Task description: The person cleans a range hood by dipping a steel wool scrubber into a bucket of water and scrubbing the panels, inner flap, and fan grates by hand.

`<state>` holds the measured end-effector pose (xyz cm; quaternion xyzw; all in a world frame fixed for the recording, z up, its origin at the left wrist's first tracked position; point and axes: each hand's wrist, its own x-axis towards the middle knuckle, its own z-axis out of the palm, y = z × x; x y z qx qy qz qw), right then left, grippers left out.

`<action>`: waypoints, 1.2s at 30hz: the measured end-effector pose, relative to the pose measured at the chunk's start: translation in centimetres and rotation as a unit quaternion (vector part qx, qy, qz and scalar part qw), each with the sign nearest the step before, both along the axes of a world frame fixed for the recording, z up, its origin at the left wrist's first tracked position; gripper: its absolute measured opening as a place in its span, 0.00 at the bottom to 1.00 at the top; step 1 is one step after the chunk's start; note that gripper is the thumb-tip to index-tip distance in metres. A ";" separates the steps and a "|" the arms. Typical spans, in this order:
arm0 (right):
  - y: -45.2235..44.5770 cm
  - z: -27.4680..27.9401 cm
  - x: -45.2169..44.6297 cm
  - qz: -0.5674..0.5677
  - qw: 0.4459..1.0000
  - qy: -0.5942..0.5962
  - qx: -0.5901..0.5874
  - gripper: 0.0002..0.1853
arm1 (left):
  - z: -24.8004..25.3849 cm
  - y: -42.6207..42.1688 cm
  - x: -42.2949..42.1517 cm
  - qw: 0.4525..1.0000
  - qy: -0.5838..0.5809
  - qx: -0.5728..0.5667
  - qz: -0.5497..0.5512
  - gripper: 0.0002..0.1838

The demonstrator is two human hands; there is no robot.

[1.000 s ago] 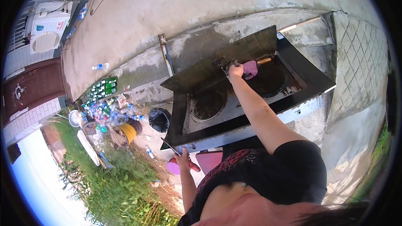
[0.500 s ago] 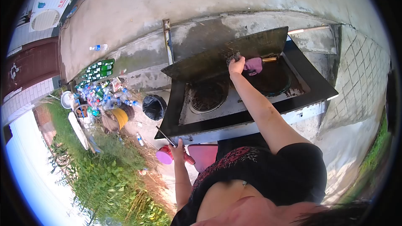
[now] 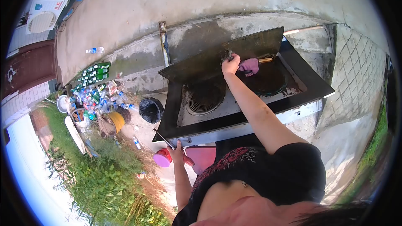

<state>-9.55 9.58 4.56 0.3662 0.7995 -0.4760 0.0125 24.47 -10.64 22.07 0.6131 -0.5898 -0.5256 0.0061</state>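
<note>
A greasy range hood (image 3: 310, 73) lies before me with its dark flap panel (image 3: 259, 41) tilted up. My right hand (image 3: 230, 64) is closed around a grey steel wool scrubber (image 3: 227, 55) and holds it against the panel's face. Just right of that hand, a purple cloth (image 3: 250, 65) rests on the hood beside a wooden handle (image 3: 266, 60). At the hood's near left edge, my left hand (image 3: 177, 154) grips a thin metal tool (image 3: 163, 139) that points up and left; its exact kind is unclear.
A black-lined bucket (image 3: 150, 110) stands left of the hood. Beyond it lie heaped plastic bottles (image 3: 106, 100), green glass bottles (image 3: 96, 71) and a yellow bucket (image 3: 115, 122). A pink-lidded red container (image 3: 162, 159) and a red stool-like surface (image 3: 200, 158) are below the hood's front.
My right hand and the steel wool have shifted slightly left along the panel. My left hand keeps its place at the edge with the metal tool. The view has shifted a little.
</note>
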 end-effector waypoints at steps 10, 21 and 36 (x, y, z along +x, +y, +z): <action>17.3 3.9 -9.5 -0.262 0.964 -0.010 0.052 0.16 | -0.2 0.0 0.3 1.000 0.000 -0.011 0.003 0.29; 10.9 3.2 -3.9 0.054 0.971 0.215 0.084 0.18 | 0.0 -0.1 0.1 1.000 -0.018 0.002 0.009 0.28; 3.7 5.4 -3.2 0.113 0.967 0.226 0.019 0.18 | -0.5 -0.2 0.5 1.000 0.012 -0.010 -0.004 0.26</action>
